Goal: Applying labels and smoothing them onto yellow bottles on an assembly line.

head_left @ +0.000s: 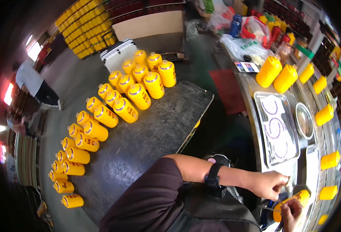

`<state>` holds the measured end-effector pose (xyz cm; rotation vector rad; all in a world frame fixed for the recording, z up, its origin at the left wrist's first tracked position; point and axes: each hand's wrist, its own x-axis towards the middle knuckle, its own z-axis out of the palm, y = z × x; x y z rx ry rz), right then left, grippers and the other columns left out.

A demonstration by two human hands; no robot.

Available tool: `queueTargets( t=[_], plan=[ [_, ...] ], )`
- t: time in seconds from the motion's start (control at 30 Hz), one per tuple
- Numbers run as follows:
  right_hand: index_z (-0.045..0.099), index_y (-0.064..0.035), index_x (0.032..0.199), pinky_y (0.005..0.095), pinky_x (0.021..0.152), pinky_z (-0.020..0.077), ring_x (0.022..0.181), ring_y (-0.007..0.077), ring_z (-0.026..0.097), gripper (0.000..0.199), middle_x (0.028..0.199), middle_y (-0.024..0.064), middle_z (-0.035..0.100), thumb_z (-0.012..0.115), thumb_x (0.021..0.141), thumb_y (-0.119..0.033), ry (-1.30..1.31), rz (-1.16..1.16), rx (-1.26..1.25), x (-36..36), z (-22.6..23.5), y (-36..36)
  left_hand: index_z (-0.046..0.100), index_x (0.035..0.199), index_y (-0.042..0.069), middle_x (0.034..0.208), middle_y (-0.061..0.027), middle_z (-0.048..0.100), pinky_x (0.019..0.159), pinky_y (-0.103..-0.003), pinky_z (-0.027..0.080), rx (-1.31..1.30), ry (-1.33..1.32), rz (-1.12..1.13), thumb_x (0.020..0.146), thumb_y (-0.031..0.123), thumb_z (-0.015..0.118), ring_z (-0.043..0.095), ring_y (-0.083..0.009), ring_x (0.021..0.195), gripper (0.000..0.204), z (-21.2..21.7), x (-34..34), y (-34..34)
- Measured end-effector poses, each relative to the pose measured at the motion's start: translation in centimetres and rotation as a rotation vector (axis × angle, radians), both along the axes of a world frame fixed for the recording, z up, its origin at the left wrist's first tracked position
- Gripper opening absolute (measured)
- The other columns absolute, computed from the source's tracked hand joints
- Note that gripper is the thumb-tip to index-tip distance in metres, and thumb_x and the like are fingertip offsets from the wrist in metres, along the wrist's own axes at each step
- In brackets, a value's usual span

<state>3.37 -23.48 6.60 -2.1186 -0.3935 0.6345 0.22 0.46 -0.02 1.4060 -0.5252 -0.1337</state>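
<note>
At the lower right, a yellow bottle (302,197) lies tilted on the work surface by my hands. My left hand (269,185), with a dark watch on its wrist, is closed above the bottle's left side; what its fingers pinch is too small to make out. Just below it, my right hand (293,213) has thumb and fingers pressed together against the bottle. A thin grey strip or rod (271,208) runs from near the right fingertips to the left. The bottle's near part is hidden by my right hand.
Behind my hands lies a metal tray (258,127) with purple-and-white ring labels, beside a steel bowl (304,120). Yellow bottles (270,71) stand beyond it and along a conveyor on the right. On the dark table (139,143) at left, many more yellow bottles (126,110) stand in rows.
</note>
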Motion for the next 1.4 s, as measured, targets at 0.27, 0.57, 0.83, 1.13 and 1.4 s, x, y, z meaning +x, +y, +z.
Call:
queueTargets(
  t=[0.27,0.57,0.83,1.13,1.4],
  plan=[
    [0.059,-0.0059,0.075,0.0201,0.054,0.0367,0.061,0.0035,0.048,0.019,0.068,-0.0048,0.054,0.071,0.081,-0.019,0.001,-0.269,0.181,-0.5,-1.9,-0.7,0.056,0.089,0.000,0.080,-0.0014,0.062,0.072,-0.024,0.049,-0.087,0.166,0.120,0.083,0.001,0.066,0.059,-0.0066,0.080,0.011,-0.6,1.3,0.3],
    [0.063,-0.0061,0.086,0.0179,0.051,0.0330,0.060,0.0002,0.045,0.020,0.068,-0.0074,0.053,0.067,0.086,-0.026,0.149,-0.384,0.145,-3.1,0.8,-2.8,0.053,0.101,0.001,0.083,0.0000,0.059,0.072,-0.021,0.046,-0.104,0.296,-0.021,0.086,-0.001,0.064,0.056,-0.0055,0.076,0.019,0.2,3.1,-3.8],
    [0.060,-0.0011,0.080,0.0170,0.053,0.0326,0.061,0.0002,0.045,0.017,0.070,-0.0054,0.054,0.070,0.084,-0.015,0.078,-0.588,0.103,-6.9,2.8,-7.1,0.055,0.118,0.000,0.081,0.0014,0.059,0.072,-0.022,0.045,-0.068,0.223,-0.246,0.084,-0.001,0.063,0.054,-0.0052,0.074,0.035,0.1,3.2,-9.1],
    [0.064,-0.0060,0.084,0.0166,0.050,0.0329,0.056,-0.0008,0.045,0.014,0.065,-0.0074,0.053,0.066,0.085,-0.020,-0.039,-0.640,-0.086,-5.9,-1.5,-10.1,0.057,0.117,0.001,0.077,0.0041,0.057,0.063,-0.017,0.042,-0.034,0.207,-0.113,0.083,0.000,0.064,0.049,-0.0008,0.067,0.035,-2.1,4.4,-13.1],
    [0.062,-0.0048,0.082,0.0166,0.049,0.0302,0.057,-0.0017,0.042,0.013,0.066,-0.0084,0.051,0.065,0.085,-0.017,0.004,-0.670,0.028,-4.9,-3.5,-10.0,0.059,0.116,0.002,0.071,0.0073,0.049,0.056,-0.015,0.036,0.083,0.151,-0.026,0.081,0.000,0.064,0.039,0.0009,0.060,0.035,-4.0,5.8,-13.3]
  ],
)
